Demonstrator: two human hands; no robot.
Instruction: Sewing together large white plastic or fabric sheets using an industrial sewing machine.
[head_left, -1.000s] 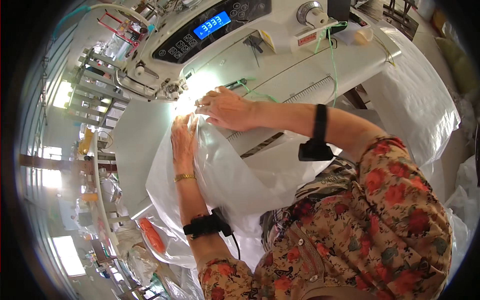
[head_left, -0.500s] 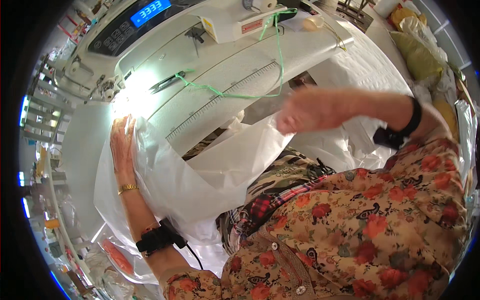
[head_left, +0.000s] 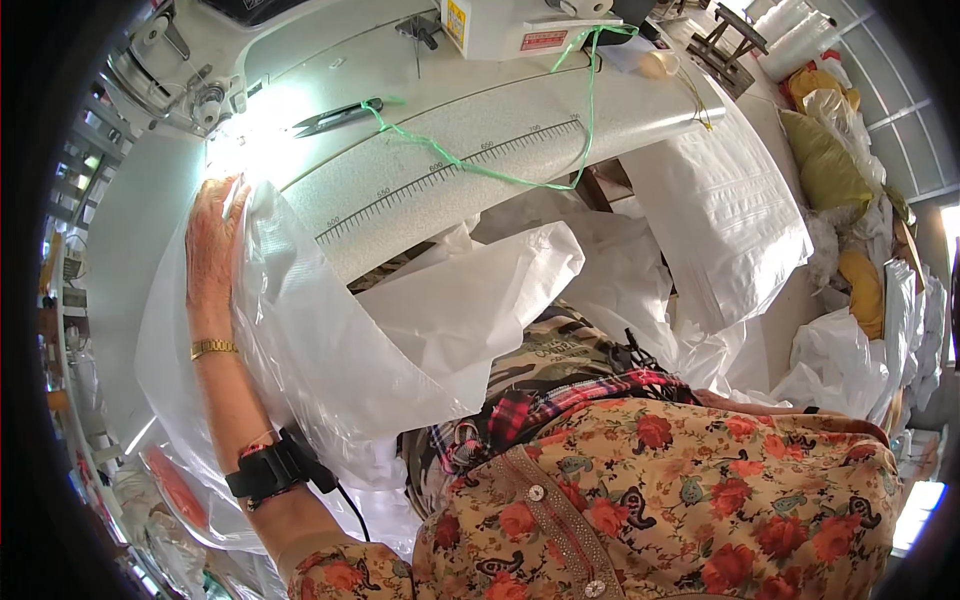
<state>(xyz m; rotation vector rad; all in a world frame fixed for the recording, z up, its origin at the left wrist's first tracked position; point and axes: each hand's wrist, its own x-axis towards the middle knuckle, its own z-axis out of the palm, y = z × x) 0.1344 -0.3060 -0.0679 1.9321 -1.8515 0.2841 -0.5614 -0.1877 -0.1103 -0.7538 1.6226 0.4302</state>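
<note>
At the left, my left hand (head_left: 212,240) is on a white plastic sheet (head_left: 310,300), its fingers closed on the edge beside the brightly lit needle area of a sewing machine (head_left: 208,105). The glare partly washes out the fingertips. From there the sheet hangs over the table's front edge and spreads across my lap, with a raised fold (head_left: 500,285) in the middle. My right hand is out of sight; only a strip of the right forearm shows behind my floral shirt.
Thread snips (head_left: 335,118) tied with a green string (head_left: 480,172) lie on the machine table (head_left: 400,165), behind a printed ruler scale. A stack of white plastic bags (head_left: 715,215) hangs at the right edge. Filled sacks (head_left: 825,150) and a wooden stool (head_left: 725,50) stand beyond.
My right hand has let go of the raised sheet, dropped and moved right out of view. The left hand stays on the sheet by the needle area. The view has shifted.
</note>
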